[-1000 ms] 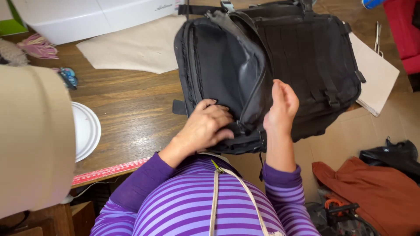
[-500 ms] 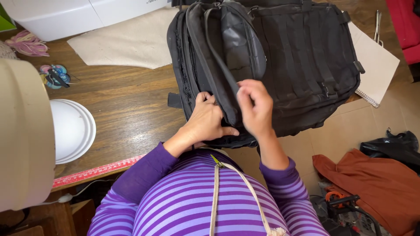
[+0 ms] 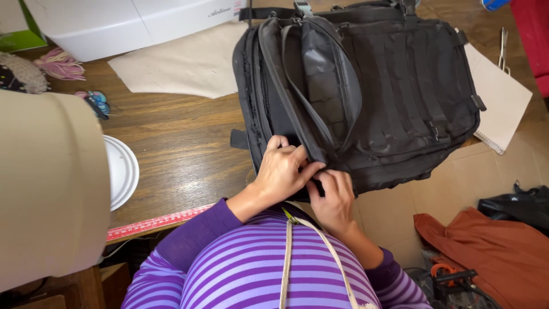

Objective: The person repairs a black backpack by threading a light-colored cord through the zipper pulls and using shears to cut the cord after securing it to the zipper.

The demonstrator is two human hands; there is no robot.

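One black backpack (image 3: pixel 366 97) (compartment open), two hands gripping its near edge

We see bare wood table (image 3: pixel 189 143) open left of black backpack (image 3: pixel 366 97). White plate (image 3: pixel 121 171) and beige cylinder (image 3: pixel 48 189) block far left. Paper pattern (image 3: pixel 183 66), white machine (image 3: pixel 131 20) crowd back. Notebook (image 3: pixel 497 103) hems right edge.
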